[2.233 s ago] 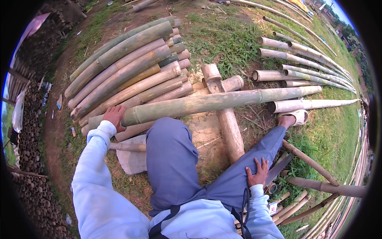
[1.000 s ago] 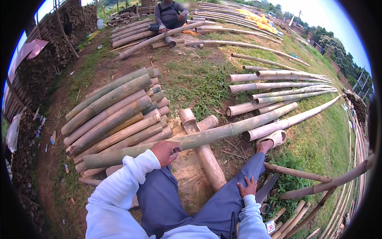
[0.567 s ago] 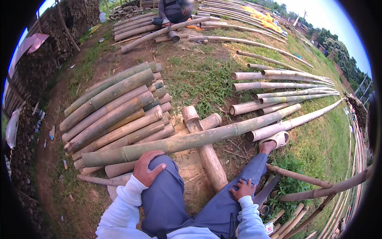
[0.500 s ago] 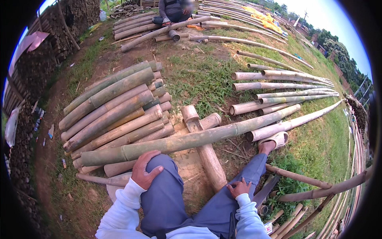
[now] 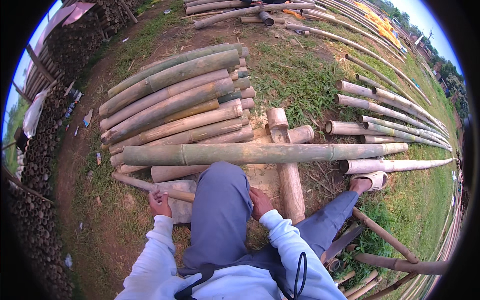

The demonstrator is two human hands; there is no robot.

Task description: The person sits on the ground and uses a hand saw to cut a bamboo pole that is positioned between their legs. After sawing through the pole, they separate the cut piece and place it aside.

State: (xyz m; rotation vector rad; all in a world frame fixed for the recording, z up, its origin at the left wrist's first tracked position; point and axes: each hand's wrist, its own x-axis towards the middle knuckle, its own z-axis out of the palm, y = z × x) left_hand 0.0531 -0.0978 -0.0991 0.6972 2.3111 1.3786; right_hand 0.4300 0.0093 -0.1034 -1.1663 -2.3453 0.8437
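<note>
My left hand (image 5: 159,203) is beside the near end of a thin bamboo pole (image 5: 176,193), its fingers slightly bent and apart; whether they touch the pole is hard to see. My right hand (image 5: 260,203) rests open against the inner side of my raised left knee (image 5: 220,187). Across in front of the knee lies a long green-grey bamboo pole (image 5: 280,152). It crosses over a short thick bamboo log (image 5: 290,187) with a notched upper end (image 5: 277,118). The pole's left part lies along the near side of a stack of cut bamboo lengths (image 5: 170,97).
Long bamboo poles (image 5: 395,105) lie on the grass at right. A pale flat slab (image 5: 181,207) is under the thin pole. Bamboo rails (image 5: 395,262) stand near my sandalled right foot (image 5: 370,181). Stacked bamboo ends (image 5: 37,225) line the left side.
My left hand has left my knee and moved down to the thin pole. My right hand has moved from my right thigh to the left knee. The view has tilted down and turned left.
</note>
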